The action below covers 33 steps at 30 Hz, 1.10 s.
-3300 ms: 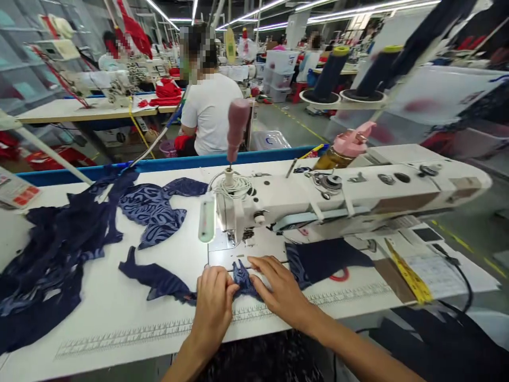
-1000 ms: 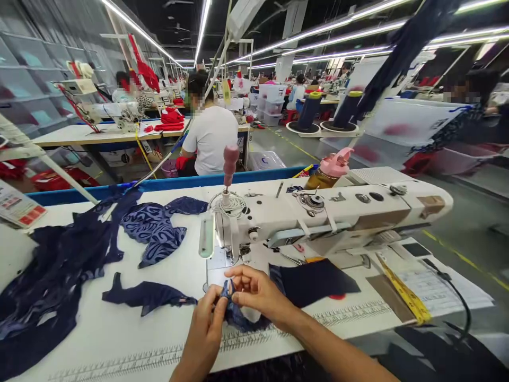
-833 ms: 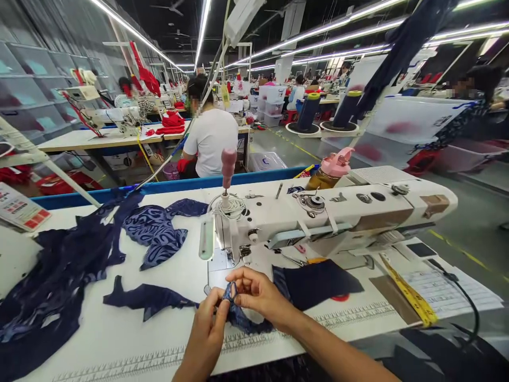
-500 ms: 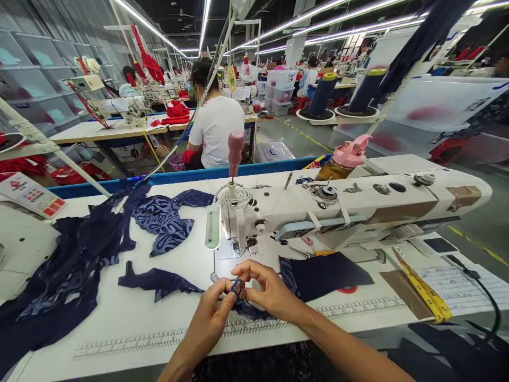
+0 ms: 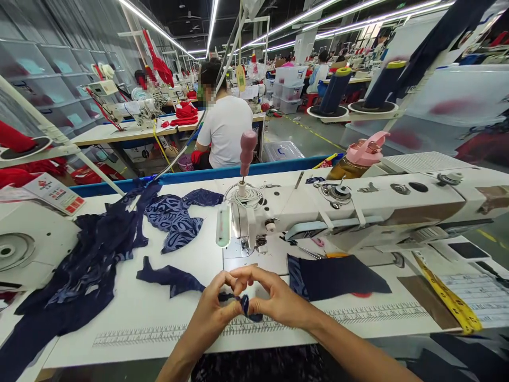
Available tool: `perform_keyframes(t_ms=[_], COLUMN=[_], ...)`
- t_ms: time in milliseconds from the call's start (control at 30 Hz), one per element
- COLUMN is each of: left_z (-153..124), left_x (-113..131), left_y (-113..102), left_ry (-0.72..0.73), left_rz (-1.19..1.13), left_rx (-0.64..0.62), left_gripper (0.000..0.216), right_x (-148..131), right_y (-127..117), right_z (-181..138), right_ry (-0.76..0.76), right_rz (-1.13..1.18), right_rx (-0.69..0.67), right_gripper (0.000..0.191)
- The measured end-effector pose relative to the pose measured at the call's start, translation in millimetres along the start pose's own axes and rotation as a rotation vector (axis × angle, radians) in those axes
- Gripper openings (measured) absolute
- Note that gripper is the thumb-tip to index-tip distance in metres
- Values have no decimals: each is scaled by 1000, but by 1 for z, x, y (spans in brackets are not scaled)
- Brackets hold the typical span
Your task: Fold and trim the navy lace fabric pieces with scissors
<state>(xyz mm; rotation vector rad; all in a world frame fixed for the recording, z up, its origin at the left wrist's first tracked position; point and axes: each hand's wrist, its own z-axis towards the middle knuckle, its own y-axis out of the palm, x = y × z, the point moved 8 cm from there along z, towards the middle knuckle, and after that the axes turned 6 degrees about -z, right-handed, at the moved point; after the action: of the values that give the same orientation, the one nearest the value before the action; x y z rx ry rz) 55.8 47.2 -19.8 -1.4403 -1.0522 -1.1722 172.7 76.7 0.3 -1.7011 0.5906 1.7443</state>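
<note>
Head view: left hand (image 5: pixel 210 307) and right hand (image 5: pixel 284 300), two sets of fingers pinching one navy cloth (image 5: pixel 245 305) over the table (image 5: pixel 123 307), two navy thread cones (image 5: pixel 336 91) standing beyond the sewing machine (image 5: pixel 382 196).

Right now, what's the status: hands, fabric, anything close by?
Left hand and right hand both pinching. Small navy fabric piece gripped between them, partly hidden. Close by: flat navy cutting beside left hand, industrial sewing machine beyond both.

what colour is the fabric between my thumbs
The fabric is dark navy blue, in the head view.
</note>
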Motion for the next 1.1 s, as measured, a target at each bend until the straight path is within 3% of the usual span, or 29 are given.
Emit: perform_keyframes(t_ms=[133, 267, 333, 433, 600, 833, 1100], left_z=[-6, -19, -25, -29, -24, -25, -25], left_x=[-1, 1, -1, -6, -7, -2, -4], left_y=[-17, -12, -7, -2, 2, 1, -2], left_ry=[67, 239, 283, 236, 108, 46, 43], left_rz=[120, 199, 235, 243, 169, 153, 127], left_rx=[203, 256, 309, 394, 436, 425, 445], left_gripper=[36, 9, 9, 8, 18, 30, 25], right_x=[0, 10, 14, 24, 38, 14, -5], right_y=[4, -3, -7, -5, 1, -15, -7], right_z=[-1, 0, 0, 0, -1, -4, -8], right_ry=[18, 89, 110, 188, 268, 42, -185], right_rz=[73, 76, 97, 232, 407, -95, -326], right_rx=[-9, 145, 237, 291, 264, 393, 418], right_gripper=[39, 22, 22, 29, 36, 10, 3])
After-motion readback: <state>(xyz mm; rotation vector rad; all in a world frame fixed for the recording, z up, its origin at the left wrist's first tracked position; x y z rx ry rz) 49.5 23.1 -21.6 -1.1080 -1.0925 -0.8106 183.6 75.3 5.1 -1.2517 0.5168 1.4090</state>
